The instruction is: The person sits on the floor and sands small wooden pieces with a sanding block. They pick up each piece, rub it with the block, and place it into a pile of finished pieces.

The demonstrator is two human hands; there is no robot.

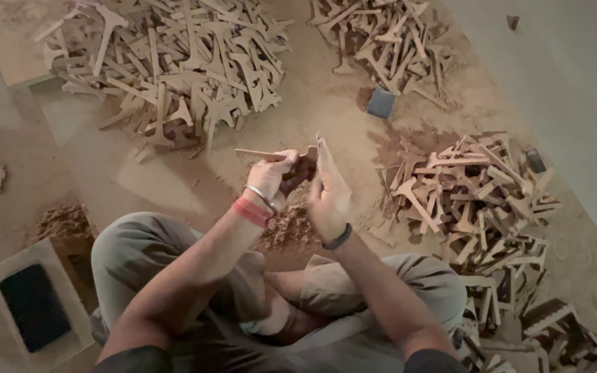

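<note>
Head view. Left hand (pixel 268 177): fingers curled, pinching one end of a thin flat wooden cut-out (pixel 265 153), held level above the lap. Right hand (pixel 327 195): closed around a flat, pale sanding piece (pixel 325 160), held upright with its edge against the near end of the cut-out.

Handling, judged: the cut-out looks light, stiff and thin, likely to snap at its narrow arms; best gripped at the broader end, as it is here. Its surface looks dry and dusty, not slippery.

Surroundings: sawdust heap (pixel 288 224) directly beneath the hands; large pile of like cut-outs (pixel 174 65) ahead left; second pile (pixel 388 41) ahead right; third pile (pixel 478 190) just beside the right knee; small blue-grey block (pixel 381 103) on the floor; dark pad on a pale board (pixel 34 305) at left. Nothing stands between the hands and the piles.
</note>
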